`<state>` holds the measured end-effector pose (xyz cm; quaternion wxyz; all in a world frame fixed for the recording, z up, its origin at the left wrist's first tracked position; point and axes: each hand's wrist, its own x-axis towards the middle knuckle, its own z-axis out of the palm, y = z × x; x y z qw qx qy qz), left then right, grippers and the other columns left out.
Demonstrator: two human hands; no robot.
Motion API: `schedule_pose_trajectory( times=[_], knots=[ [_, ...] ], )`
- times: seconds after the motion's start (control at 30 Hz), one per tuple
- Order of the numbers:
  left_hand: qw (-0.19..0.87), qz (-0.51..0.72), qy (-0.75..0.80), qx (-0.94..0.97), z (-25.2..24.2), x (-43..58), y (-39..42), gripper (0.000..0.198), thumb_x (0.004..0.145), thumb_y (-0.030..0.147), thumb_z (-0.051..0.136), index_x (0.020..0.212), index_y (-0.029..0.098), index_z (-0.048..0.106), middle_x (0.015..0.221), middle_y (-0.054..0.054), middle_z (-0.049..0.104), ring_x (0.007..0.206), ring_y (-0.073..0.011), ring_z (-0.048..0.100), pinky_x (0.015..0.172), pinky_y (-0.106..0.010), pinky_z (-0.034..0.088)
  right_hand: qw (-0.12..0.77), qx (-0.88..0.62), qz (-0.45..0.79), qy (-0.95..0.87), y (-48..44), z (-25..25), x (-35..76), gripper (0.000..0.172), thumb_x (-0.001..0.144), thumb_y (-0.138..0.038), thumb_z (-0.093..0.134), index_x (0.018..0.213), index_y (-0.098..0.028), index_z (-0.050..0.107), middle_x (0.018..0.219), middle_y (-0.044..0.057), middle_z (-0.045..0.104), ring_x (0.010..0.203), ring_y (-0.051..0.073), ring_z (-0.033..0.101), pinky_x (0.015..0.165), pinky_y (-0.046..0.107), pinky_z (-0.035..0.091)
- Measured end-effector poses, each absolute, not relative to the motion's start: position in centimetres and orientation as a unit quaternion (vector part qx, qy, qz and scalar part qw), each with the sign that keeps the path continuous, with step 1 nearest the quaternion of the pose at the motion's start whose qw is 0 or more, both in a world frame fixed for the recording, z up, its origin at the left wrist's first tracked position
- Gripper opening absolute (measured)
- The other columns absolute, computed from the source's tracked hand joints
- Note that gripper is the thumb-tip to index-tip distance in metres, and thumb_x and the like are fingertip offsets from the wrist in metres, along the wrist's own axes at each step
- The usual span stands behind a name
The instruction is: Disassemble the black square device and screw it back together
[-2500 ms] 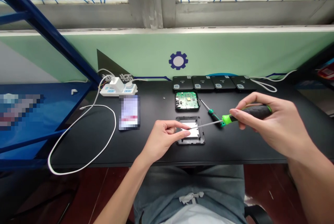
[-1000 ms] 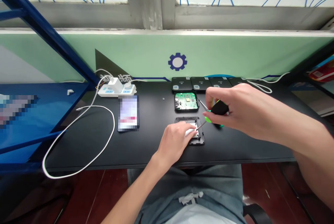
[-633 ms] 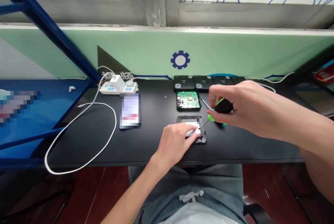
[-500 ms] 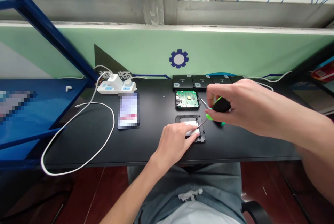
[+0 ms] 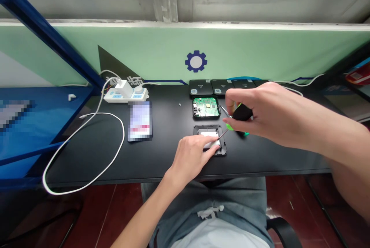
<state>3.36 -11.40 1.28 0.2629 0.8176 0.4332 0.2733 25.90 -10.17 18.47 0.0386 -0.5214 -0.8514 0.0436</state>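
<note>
A black open device case (image 5: 209, 129) with a white panel inside lies on the black table (image 5: 162, 151). My left hand (image 5: 191, 156) rests on its near left part, fingers pressing the white panel down. My right hand (image 5: 261, 109) grips a black-and-green screwdriver (image 5: 237, 117), its thin shaft angled down-left with the tip at the case's right edge. A second, smaller screwdriver (image 5: 224, 110) lies beneath my right hand, mostly hidden. Behind the case sits another open case showing a green circuit board (image 5: 205, 107).
Several closed black devices (image 5: 200, 87) line the back edge. A phone (image 5: 140, 121) lies left of centre. A white power strip (image 5: 126, 94) with a charger and a long looping white cable (image 5: 86, 151) occupies the left. A tiny screw (image 5: 179, 104) lies loose. Blue shelving (image 5: 34, 124) stands left.
My right hand swung the screwdriver from held out to the right to steeply angled over the case. My left hand shifted from fingertip touch to pressing on the panel.
</note>
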Motion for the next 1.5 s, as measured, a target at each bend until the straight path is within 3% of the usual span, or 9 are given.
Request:
schedule_pose_trajectory(
  times=[0.47, 1.17, 1.5],
  knots=[
    [0.292, 0.299, 0.434, 0.798, 0.3, 3.5, -11.6, 0.028, 0.106, 0.028, 0.089, 0.133, 0.032, 0.091, 0.131, 0.001, 0.091, 0.095, -0.0244, 0.090, 0.096, -0.034, 0.068, 0.026, -0.481, 0.015, -0.876, -10.3, 18.7, 25.7, 0.011, 0.110, -0.031, 0.064, 0.102, -0.026, 0.059, 0.070, -0.005, 0.064, 0.056, 0.015, 0.045, 0.069, 0.035, 0.032],
    [0.292, 0.304, 0.436, 0.795, 0.1, 3.4, -11.7, 0.027, 0.105, 0.031, 0.089, 0.132, 0.033, 0.091, 0.124, -0.001, 0.093, 0.086, -0.0225, 0.088, 0.091, -0.032, 0.066, 0.021, -0.445, 0.013, -0.895, -10.1, 18.7, 25.8, 0.009, 0.109, -0.028, 0.065, 0.105, -0.026, 0.057, 0.076, -0.003, 0.068, 0.058, 0.016, 0.050, 0.068, 0.035, 0.033],
    [0.249, 0.297, 0.464, 0.796, 0.4, 3.5, -11.9, 0.033, 0.102, 0.031, 0.093, 0.134, 0.027, 0.090, 0.083, 0.000, 0.086, 0.068, -0.0195, 0.079, 0.081, -0.029, 0.062, 0.022, -0.456, 0.025, -0.889, -10.0, 19.0, 26.4, 0.014, 0.111, -0.035, 0.067, 0.107, -0.028, 0.056, 0.075, -0.005, 0.068, 0.057, 0.015, 0.051, 0.066, 0.034, 0.035]
  ],
)
